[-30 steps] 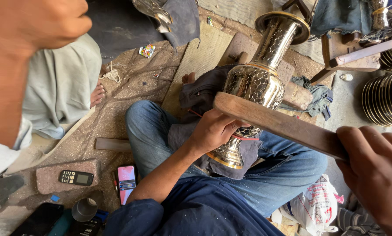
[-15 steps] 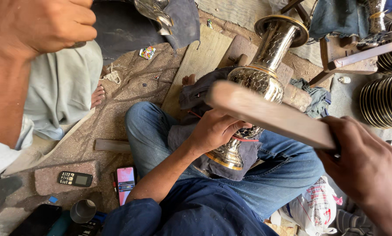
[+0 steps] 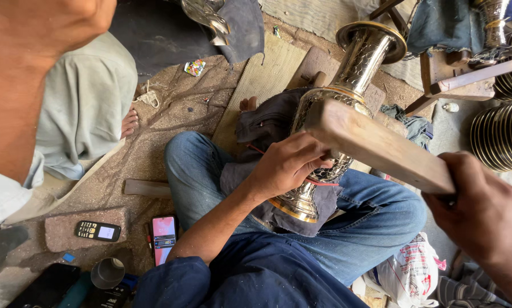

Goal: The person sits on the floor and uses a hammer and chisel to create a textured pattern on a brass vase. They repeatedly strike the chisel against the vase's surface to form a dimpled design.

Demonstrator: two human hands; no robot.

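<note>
Engraving a brass vase across my lap

My left hand (image 3: 287,165) presses against the belly of the patterned brass vase (image 3: 338,122), which lies tilted on a dark cloth (image 3: 267,122) over my jeans, its flared mouth pointing away from me. My right hand (image 3: 484,214) grips one end of a flat wooden mallet (image 3: 375,142), whose other end sits just above my left fingers. On the sandy floor to my left lie a keypad phone (image 3: 98,230) and a smartphone (image 3: 164,238), near a metal cup (image 3: 107,272). Stacked metal plates (image 3: 504,134) stand off to the right
</note>
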